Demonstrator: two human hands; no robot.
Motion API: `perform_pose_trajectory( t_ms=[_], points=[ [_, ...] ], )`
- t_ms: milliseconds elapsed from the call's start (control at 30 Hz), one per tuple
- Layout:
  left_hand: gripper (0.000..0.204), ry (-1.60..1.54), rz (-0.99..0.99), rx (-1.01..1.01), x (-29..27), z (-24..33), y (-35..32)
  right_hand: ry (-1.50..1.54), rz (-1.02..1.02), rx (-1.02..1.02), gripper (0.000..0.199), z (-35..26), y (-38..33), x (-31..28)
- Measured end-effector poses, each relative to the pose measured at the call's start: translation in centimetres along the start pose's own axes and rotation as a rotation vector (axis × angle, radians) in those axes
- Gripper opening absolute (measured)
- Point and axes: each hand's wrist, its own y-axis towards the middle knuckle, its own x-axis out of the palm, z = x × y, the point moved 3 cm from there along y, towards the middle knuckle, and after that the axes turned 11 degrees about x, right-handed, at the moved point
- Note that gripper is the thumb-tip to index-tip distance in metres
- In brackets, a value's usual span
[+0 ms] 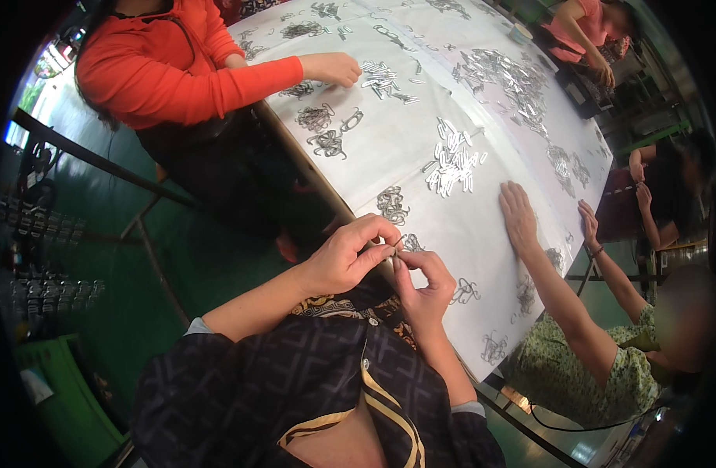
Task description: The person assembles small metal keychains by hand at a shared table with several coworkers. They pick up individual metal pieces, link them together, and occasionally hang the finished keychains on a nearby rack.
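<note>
In the head view, the small thin piece (400,242) between the person's fingertips is mostly covered by them; only a dark, narrow end shows, so its full shape cannot be made out. It is just above the near edge of the white-covered surface (408,125). The lower fingers of both hands are curled and partly out of sight, and the dark patterned garment (241,382) is cut off by the bottom of the frame. The far piles and the right-hand rim blur in the fisheye bend.

The left grip (344,253) is closed to a pinch, thumb and forefinger pressed together on the piece. The right grip (422,282) is likewise pinched narrow, its thumb and forefinger meeting the same piece, close against the left fingertips.

Just beyond the hands lies a dark tangle of looped pieces (393,204), partly overlapping one another. Farther out is a bright heap of pale oblong pieces (454,165). A co-worker in a red top (151,70) touches another pale heap (380,79); a co-worker in a green patterned top (557,374) has both hands at the surface.
</note>
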Motion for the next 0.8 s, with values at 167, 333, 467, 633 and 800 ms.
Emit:
perform_pose_trajectory(
  t_ms=[167,333,467,633,800],
  points=[
    [0.006,0.029,0.059,0.019,-2.1,1.8,0.2,-0.165,0.110,-0.117,0.015,2.9,1.0,0.0],
    [0.006,0.072,0.105,0.136,-4.7,4.2,0.9,-0.452,0.002,-0.136,0.050,5.6,0.8,2.0],
    [0.004,0.161,0.137,0.283,-6.7,7.2,1.9,-0.626,-0.094,-0.157,0.072,5.7,0.7,3.9],
    [0.006,0.332,0.209,0.390,-9.4,11.4,1.6,-0.811,-0.205,-0.148,0.088,6.6,0.7,5.4],
    [0.012,0.424,0.295,0.517,-12.6,14.7,2.4,-0.878,-0.152,-0.070,0.092,8.9,0.8,5.4]
  ],
)
